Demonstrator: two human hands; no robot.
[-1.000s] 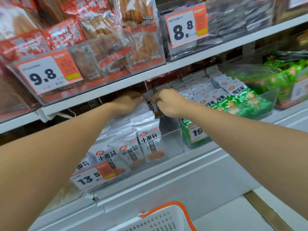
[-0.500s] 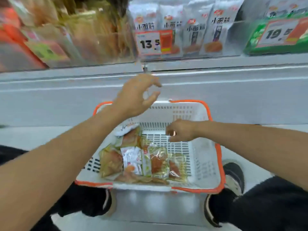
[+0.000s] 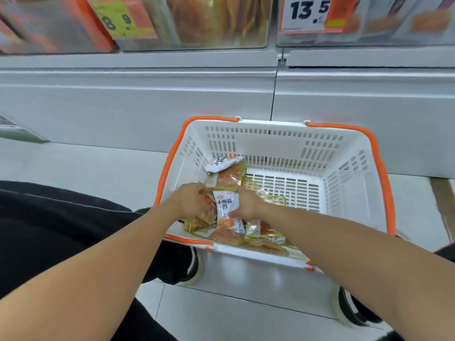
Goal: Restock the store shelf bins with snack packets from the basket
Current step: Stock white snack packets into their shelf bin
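Note:
A white basket (image 3: 352,173) with orange handles sits on the floor below the shelf. Several snack packets lie in its left and near side. My left hand (image 3: 193,200) and my right hand (image 3: 247,205) are both down in the basket, fingers curled at either edge of a white snack packet (image 3: 226,205) with black lettering. Clear packets with orange contents (image 3: 227,177) lie under and around it. A second white packet (image 3: 221,163) leans on the basket's left wall. The shelf bin (image 3: 369,23) with the 13.5 price tag runs along the top right.
A second clear bin (image 3: 197,20) with tan snacks and one with an 8.9 tag (image 3: 118,20) sit top left. The grey shelf base (image 3: 147,94) stands behind the basket. My dark trousers (image 3: 61,230) and shoes (image 3: 194,264) flank the basket on the pale floor.
My view dropped from the shelf bin to the basket. Both hands left the shelf, came down into the basket and closed on a white packet.

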